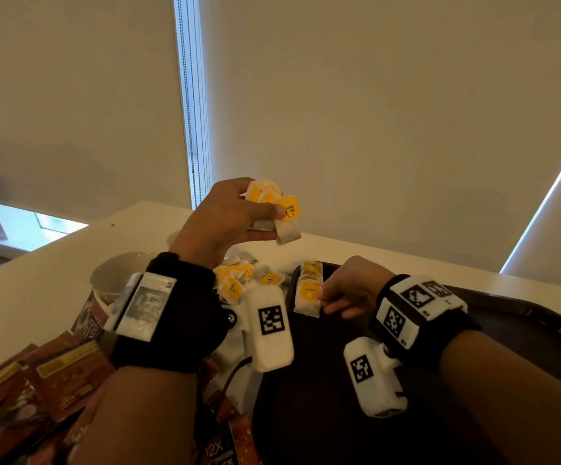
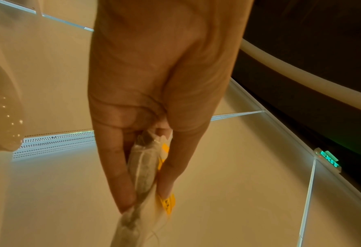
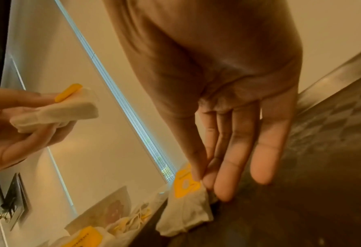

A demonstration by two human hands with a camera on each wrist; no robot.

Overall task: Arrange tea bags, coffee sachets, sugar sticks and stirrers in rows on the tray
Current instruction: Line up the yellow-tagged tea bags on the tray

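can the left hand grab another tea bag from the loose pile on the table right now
Probably not cleanly: the left hand is raised above the loose pile and already grips a bunch of tea bags, though nothing blocks the way down.

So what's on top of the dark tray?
A short row of yellow-tagged tea bags lies at the tray's far left edge; the right hand pinches the nearest one. The arms hide the near part.
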